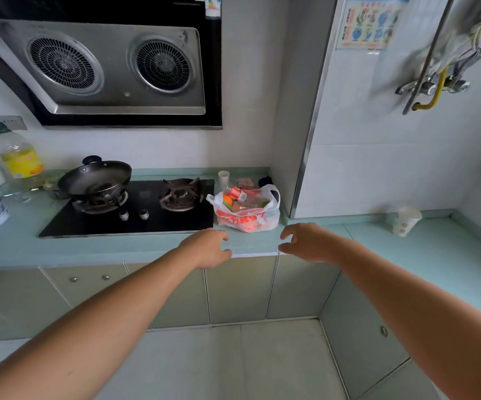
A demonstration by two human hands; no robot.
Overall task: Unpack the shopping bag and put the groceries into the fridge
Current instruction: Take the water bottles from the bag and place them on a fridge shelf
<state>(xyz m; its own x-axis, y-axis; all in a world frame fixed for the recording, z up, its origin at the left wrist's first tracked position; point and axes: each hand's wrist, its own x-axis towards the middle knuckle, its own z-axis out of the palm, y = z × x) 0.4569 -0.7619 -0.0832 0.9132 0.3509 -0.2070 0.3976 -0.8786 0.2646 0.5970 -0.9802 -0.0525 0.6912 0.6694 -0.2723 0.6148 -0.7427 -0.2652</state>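
- Plainly the shopping bag point(248, 217) is not yet touched. It sits on the counter point(147, 246) just right of the hob point(135, 209), mouth slumped open and handles flopped outward.
- It is thin white plastic with red print, so I judge it soft and slippery, with no shape of its own. The load looks modest rather than heavy.
- The two handle loops, gathered together, look like the place to take hold. Items could also be lifted straight out of the open mouth.
- Inside, a clear bottle point(237, 194) with a red label lies on top, with something orange point(228, 201) beside it and a bit of green — the rest is too jumbled to name.
- The left hand point(207, 248) and right hand point(305, 242) hover apart over the counter's edge, forward and right of the hob, fingers loosely curled and holding nothing.
- By the hob's right rear corner stands a small white cup point(223, 177).
- A wok point(96, 179) sits on the hob's left burner, and an oil bottle point(17, 157) stands left of the hob.
- No fridge is in view.
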